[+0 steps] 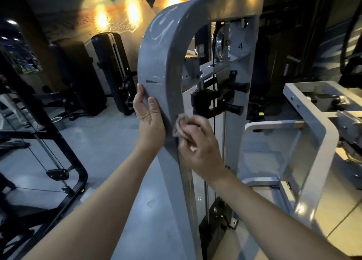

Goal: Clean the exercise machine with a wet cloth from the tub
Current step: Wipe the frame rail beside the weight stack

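- A person stands close to a tall grey exercise machine (156,64) with a round bend at the top.
- The left hand (149,116) lies flat on the outer side of the grey post. Its fingers are straight and point up. Its grip is wide and holds nothing.
- The right hand (199,142) is on the inner side of the same post, a little lower than the left hand.
- The right hand's grip is closed around a small, crumpled cloth (178,127).
- The cloth is pale and pressed against the inner edge of the post. Part of it sticks out above the fingers.
- The two hands are near each other, with the post between them.
- Shiny streaks show on the bend of the post above the hands.
- Just behind the right hand, a black block (207,101) with two stubby black knobs sits on a metal rod.
- A black number 4 (240,46) is painted on the far post.
- To the right stands a white frame (313,134) of another machine.
- To the left, far back, stand two black padded machines (109,68).
- Nearer on the left is a black frame (74,162) with thin wires.
- The floor (109,148) is pale grey.
- Yellow lights (133,11) glow on the back wall.
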A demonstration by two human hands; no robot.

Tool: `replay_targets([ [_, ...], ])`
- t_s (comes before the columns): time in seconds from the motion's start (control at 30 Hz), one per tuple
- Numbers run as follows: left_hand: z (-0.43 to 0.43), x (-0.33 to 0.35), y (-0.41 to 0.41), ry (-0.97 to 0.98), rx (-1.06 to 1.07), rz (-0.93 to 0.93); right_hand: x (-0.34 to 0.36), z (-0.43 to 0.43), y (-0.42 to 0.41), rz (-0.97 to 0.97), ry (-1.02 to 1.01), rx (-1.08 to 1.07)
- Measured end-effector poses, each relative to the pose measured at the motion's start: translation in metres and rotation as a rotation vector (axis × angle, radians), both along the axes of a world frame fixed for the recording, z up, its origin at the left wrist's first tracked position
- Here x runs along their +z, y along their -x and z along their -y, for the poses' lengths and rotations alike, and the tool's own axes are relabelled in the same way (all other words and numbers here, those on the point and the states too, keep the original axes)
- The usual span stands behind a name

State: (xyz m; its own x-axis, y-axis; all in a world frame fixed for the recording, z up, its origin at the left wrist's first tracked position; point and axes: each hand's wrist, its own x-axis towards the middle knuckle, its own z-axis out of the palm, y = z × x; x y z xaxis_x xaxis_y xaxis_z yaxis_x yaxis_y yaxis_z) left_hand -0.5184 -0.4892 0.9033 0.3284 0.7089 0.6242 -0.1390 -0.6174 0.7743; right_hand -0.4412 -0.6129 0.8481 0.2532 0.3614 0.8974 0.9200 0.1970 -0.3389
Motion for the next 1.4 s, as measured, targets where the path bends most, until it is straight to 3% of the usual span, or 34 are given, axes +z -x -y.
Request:
replay_targets([
  [0.1,0.001,0.001,0.0,0.017,-0.004,-0.006,-0.003,0.005,-0.004,0.009,0.051,0.02],
  [0.27,0.0,-0.002,0.003,0.006,-0.046,-0.011,0.071,-0.018,-0.015,-0.011,-0.136,-0.051],
  [0.5,0.002,-0.05,0.02,-0.103,-0.015,-0.088,-0.043,0.019,0.007,-0.158,0.16,-0.006],
  [0.7,0.009,-0.085,0.009,-0.113,-0.024,-0.106,0.01,0.001,-0.008,-0.112,0.012,-0.032],
  [0.9,0.008,-0.087,0.008,-0.1,-0.049,-0.123,-0.05,0.014,0.012,-0.139,0.118,-0.041],
  [1.1,0.002,-0.088,0.01,-0.1,-0.106,-0.112,0.006,-0.011,0.005,-0.091,-0.062,-0.086],
  [1.27,0.0,-0.088,0.014,-0.065,-0.153,-0.129,-0.066,0.006,0.011,0.042,0.079,-0.021],
  [1.4,0.001,-0.089,0.014,-0.078,-0.154,-0.108,-0.035,0.004,0.004,0.058,0.069,-0.019],
])
